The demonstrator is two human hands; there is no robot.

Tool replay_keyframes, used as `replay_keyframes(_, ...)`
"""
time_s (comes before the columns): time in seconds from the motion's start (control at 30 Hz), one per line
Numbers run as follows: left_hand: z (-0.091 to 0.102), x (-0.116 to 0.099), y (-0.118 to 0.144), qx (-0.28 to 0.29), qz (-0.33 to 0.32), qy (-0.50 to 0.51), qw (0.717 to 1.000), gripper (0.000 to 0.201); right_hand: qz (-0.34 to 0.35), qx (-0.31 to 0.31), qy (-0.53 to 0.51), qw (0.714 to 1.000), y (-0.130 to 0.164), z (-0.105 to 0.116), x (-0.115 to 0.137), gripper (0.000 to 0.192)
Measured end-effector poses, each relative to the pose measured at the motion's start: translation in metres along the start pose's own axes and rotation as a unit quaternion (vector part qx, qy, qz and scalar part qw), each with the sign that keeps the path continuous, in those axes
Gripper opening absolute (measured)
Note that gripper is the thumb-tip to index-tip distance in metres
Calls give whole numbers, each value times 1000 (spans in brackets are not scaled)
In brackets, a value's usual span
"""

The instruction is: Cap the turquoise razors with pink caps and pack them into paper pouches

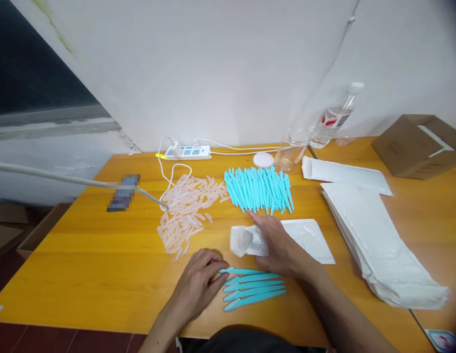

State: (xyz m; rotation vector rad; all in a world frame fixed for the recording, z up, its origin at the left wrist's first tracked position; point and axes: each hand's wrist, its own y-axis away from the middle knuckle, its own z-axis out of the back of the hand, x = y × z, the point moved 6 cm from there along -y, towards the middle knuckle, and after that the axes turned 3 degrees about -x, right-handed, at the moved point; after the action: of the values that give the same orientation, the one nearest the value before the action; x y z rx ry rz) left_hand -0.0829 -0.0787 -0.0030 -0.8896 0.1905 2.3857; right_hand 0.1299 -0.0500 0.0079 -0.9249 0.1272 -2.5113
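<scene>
Turquoise eyebrow razors (255, 293) lie in a row, one above another, near the table's front edge. My left hand (198, 277) is closed, its thumb and forefinger pinching the left end of the topmost razor (246, 271). Just beyond the row, my right hand (277, 240) curves around a small crumpled white plastic bag (246, 241), whose open mouth faces up. Its forefinger stretches out to the near edge of a pile of turquoise razors (258, 190). The thumb and other fingers are mostly hidden. Left of the pile, pale pink translucent caps (187, 206) lie scattered.
A white envelope (309, 240) lies right of my right hand, with stacked white mailers (375, 235) farther right. Along the wall are a power strip (193, 153), a clear plastic jar (289, 154), a water bottle (333, 120) and a cardboard box (404, 147). A cable (66, 180) crosses above a phone (123, 193).
</scene>
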Motion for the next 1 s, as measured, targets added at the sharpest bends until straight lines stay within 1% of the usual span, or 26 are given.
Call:
replay_keyframes(0.03, 0, 0, 0, 2, 5, 10, 1000, 11, 3, -2, 3, 1000, 0, 0, 0, 108)
replay_keyframes(0.1, 6, 2, 4, 1, 23, 48, 999, 13, 8, -6, 8, 1000, 1, 0, -1, 107)
replay_keyframes(0.17, 21, 10, 12, -15, 49, 90, 995, 13, 10, -5, 12, 1000, 1, 1, -1, 107)
replay_keyframes(0.23, 47, 22, 24, -55, 79, 114, 989, 9, 6, -1, 12, 1000, 1, 1, -2, 106)
replay_keyframes(0.3, 74, 32, 30, -115, 99, 112, 982, 7, 2, 0, 10, 1000, 2, 1, -3, 107)
replay_keyframes(0.33, 84, 34, 29, -142, 101, 103, 979, 6, 3, -1, 8, 1000, 2, 1, -2, 108)
replay_keyframes(0.37, 89, 32, 25, -163, 97, 91, 978, 5, 7, -3, 5, 1000, 1, 1, -1, 108)
replay_keyframes(0.4, 89, 27, 17, -176, 87, 79, 977, 5, 15, -5, 2, 1000, 1, 1, 1, 108)
replay_keyframes(0.43, 84, 19, 6, -183, 72, 68, 978, 4, 22, -5, -2, 1000, 1, 0, 4, 108)
replay_keyframes(0.5, 63, -3, -18, -173, 18, 63, 983, 6, 36, -9, -9, 999, 0, -1, 9, 107)
replay_keyframes(0.53, 51, -15, -27, -167, -26, 66, 983, 8, 41, -11, -13, 999, 0, -2, 11, 107)
replay_keyframes(0.57, 38, -25, -33, -150, -71, 69, 984, 9, 44, -13, -15, 999, 0, -2, 12, 106)
replay_keyframes(0.6, 29, -28, -33, -148, -84, 71, 983, 10, 44, -13, -18, 999, 0, -3, 13, 106)
replay_keyframes(0.63, 27, -26, -29, -179, -69, 72, 979, 14, 43, -12, -20, 999, 0, -3, 14, 106)
replay_keyframes(0.67, 25, -20, -22, -199, -47, 68, 977, 17, 39, -8, -22, 999, 0, -3, 13, 106)
replay_keyframes(0.7, 23, -13, -13, -203, -25, 57, 977, 18, 35, -2, -22, 999, 0, -4, 13, 106)
replay_keyframes(0.73, 20, -7, -5, -185, -11, 41, 982, 18, 31, 4, -22, 999, 0, -4, 12, 107)
replay_keyframes(0.77, 16, -3, 1, -152, -3, 23, 988, 19, 27, 9, -20, 999, 0, -5, 12, 106)
replay_keyframes(0.83, 6, 1, 9, -81, 1, -5, 997, 19, 25, 11, -16, 999, 0, -5, 11, 105)
replay_keyframes(0.87, 3, 1, 11, -60, 7, -8, 998, 17, 24, 10, -15, 1000, 0, -5, 11, 104)
replay_keyframes(0.93, 2, 0, 11, -44, 19, 14, 999, 13, 21, 6, -11, 1000, 0, -4, 11, 104)
replay_keyframes(1.0, 10, 2, 12, -24, 40, 67, 997, 14, 17, 4, -7, 1000, 0, -4, 10, 105)
